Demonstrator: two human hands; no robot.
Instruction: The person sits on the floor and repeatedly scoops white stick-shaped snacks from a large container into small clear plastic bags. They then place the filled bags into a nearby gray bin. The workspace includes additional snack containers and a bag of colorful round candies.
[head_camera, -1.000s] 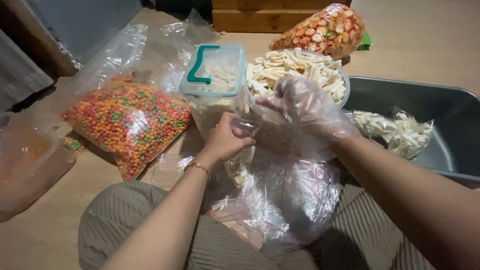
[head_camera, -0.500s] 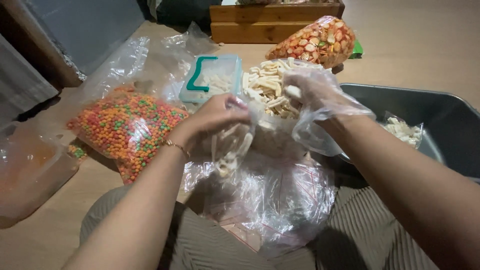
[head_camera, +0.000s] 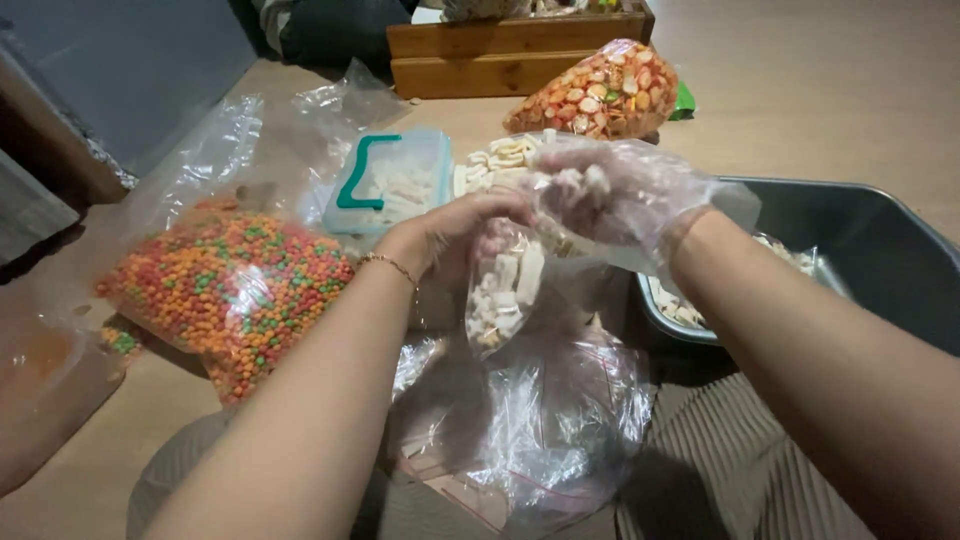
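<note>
My left hand (head_camera: 455, 232) is bare, with a thin bracelet, and grips the mouth of a small clear bag (head_camera: 505, 290) half full of pale stick crackers. My right hand (head_camera: 610, 195) wears a clear plastic glove and holds several of the same crackers right over the bag's mouth. The bag hangs above a crumpled heap of empty clear bags (head_camera: 545, 430) on my lap. Just behind my hands lies a pile of pale crackers (head_camera: 497, 157).
A big clear bag of orange, red and green balls (head_camera: 235, 285) lies at left. A clear box with a teal handle (head_camera: 390, 180) sits behind. A bag of round mixed crackers (head_camera: 600, 95) and a wooden crate (head_camera: 510, 50) lie farther back. A dark metal tray (head_camera: 860, 245) at right.
Both hands rose and came together; the small bag now hangs lifted from my left hand, and my gloved right hand has brought crackers to its mouth.
</note>
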